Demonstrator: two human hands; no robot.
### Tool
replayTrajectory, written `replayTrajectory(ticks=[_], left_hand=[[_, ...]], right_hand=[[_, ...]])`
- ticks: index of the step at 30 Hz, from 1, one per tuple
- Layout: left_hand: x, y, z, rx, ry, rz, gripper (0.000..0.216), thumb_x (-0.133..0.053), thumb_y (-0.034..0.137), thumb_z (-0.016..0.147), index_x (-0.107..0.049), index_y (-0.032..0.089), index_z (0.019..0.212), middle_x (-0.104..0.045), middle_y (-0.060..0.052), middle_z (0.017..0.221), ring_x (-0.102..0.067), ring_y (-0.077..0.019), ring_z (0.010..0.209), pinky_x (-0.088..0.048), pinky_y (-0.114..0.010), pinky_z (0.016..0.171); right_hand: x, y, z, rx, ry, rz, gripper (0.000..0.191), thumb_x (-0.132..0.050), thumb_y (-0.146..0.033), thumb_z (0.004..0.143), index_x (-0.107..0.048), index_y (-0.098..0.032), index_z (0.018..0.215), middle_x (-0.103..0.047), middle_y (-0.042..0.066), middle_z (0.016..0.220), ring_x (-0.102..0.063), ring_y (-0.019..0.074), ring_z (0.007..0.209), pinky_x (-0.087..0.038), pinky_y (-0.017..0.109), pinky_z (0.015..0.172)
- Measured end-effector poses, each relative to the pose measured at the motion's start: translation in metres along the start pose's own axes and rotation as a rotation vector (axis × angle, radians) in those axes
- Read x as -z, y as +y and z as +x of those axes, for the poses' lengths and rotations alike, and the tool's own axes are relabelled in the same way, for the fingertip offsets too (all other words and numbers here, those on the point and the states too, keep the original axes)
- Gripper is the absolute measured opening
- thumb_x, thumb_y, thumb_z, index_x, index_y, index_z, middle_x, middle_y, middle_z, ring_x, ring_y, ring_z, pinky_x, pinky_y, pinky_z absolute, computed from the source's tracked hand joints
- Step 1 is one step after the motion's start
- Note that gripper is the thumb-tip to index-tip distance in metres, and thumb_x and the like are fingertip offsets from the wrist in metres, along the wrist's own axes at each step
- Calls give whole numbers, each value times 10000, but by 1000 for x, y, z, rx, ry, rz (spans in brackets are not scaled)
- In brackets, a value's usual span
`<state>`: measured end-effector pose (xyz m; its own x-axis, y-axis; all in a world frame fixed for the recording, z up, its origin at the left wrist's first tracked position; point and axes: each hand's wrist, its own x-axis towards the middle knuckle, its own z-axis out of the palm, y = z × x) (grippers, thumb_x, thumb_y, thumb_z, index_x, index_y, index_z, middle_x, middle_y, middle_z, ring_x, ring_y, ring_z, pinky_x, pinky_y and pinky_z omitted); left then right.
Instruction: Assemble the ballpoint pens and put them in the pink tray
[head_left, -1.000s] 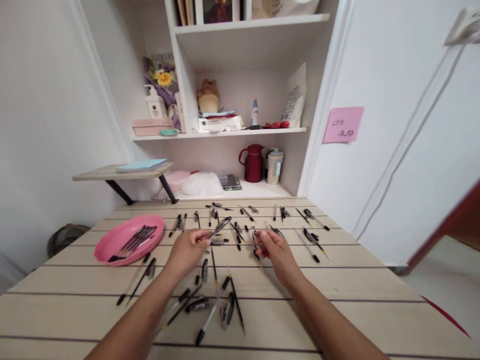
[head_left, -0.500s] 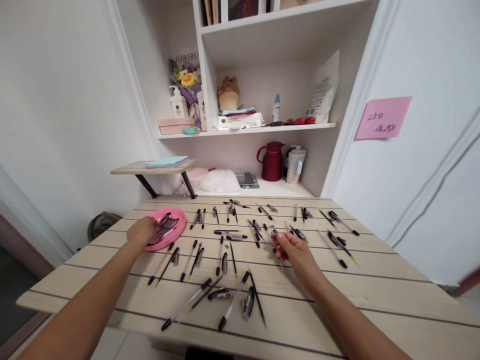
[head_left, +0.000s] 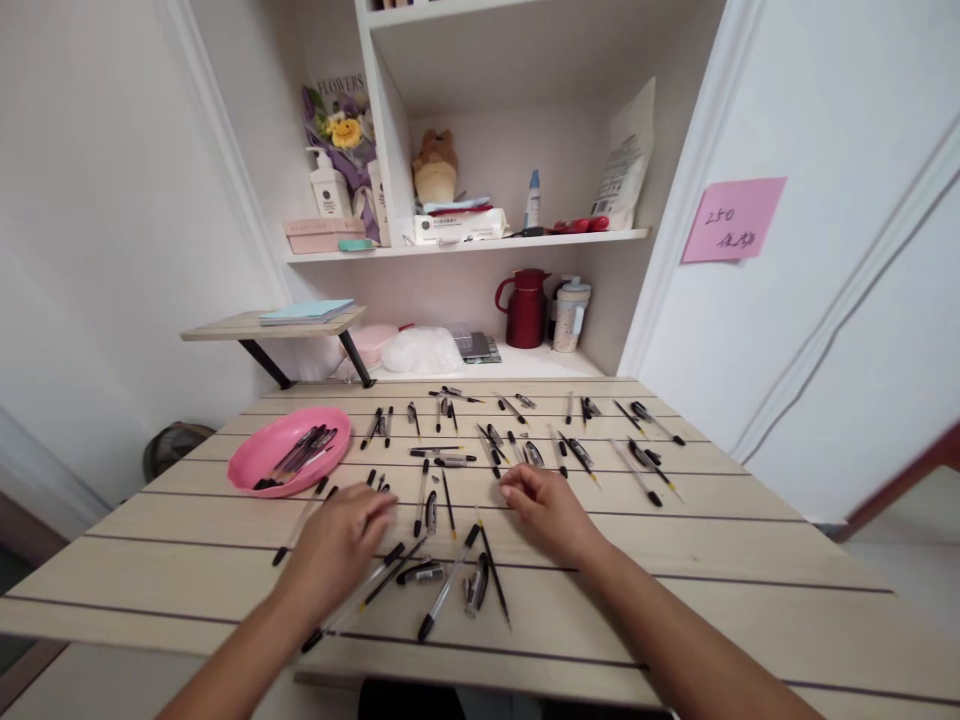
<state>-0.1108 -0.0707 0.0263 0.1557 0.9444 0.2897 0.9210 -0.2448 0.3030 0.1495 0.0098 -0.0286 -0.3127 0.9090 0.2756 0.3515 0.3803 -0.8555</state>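
Note:
My left hand (head_left: 337, 535) hovers over the front left of the table with bent fingers, slightly blurred. It hides several pen parts beneath it, and I cannot make out anything held. On the right, my right hand (head_left: 547, 510) is low over the wood, thumb and fingertips drawn together; whatever may be between them is hidden. Just beyond its fingers lie a clear pen barrel (head_left: 514, 447) and a pen cap (head_left: 534, 454). Between the hands are another barrel (head_left: 448, 585), a cap (head_left: 475, 585) and a black refill (head_left: 495, 572). A pink plate (head_left: 244, 462) holds several pens (head_left: 304, 450).
Several groups of barrels, caps and refills spread over the slatted wooden table (head_left: 720, 570). A small raised shelf (head_left: 217, 329) bears blue papers (head_left: 307, 311) at the back left. Behind stand a red jug (head_left: 526, 310) and a pale cup (head_left: 571, 318).
My left hand has left the pink plate and moved right and toward me. My right hand has drawn slightly left, uncovering pen parts behind it. The camera view has shifted a little.

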Motion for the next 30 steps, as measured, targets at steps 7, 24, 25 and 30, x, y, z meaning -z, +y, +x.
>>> replayTrajectory(ticks=[7, 24, 25, 30], left_hand=[[-30, 62, -37, -67, -99, 12, 194, -450, 234, 797, -639, 235, 841, -622, -33, 785, -569, -181, 769, -421, -273, 671], [-46, 67, -45, 115, -193, 137, 187, -453, 262, 770, -613, 224, 858, -626, -53, 866, -555, -214, 805, -375, -303, 672], [-47, 68, -44, 122, -200, 139, 187, -450, 258, 769, -613, 223, 855, -627, -55, 868, -556, -216, 804, -374, -303, 670], [-49, 70, -41, 124, -195, 149, 211, -434, 211, 769, -614, 225, 879, -633, -59, 868, -562, -215, 806, -374, -306, 680]], right_hand=[[-3, -10, -5, 14, -148, -201, 113, -487, -209, 721, -594, -172, 720, -573, -12, 614, -495, 110, 569, -351, 207, 545], [-13, -46, -39, 200, -440, -508, 263, -588, -192, 661, -624, -235, 918, -623, 1, 783, -541, 142, 713, -332, 210, 612], [-13, -47, -39, 197, -434, -513, 254, -581, -192, 666, -624, -233, 913, -624, 4, 790, -541, 143, 716, -332, 212, 614], [-7, -46, -34, 114, -341, -553, 190, -515, -153, 704, -623, -215, 849, -627, 17, 808, -543, 142, 741, -327, 216, 639]])
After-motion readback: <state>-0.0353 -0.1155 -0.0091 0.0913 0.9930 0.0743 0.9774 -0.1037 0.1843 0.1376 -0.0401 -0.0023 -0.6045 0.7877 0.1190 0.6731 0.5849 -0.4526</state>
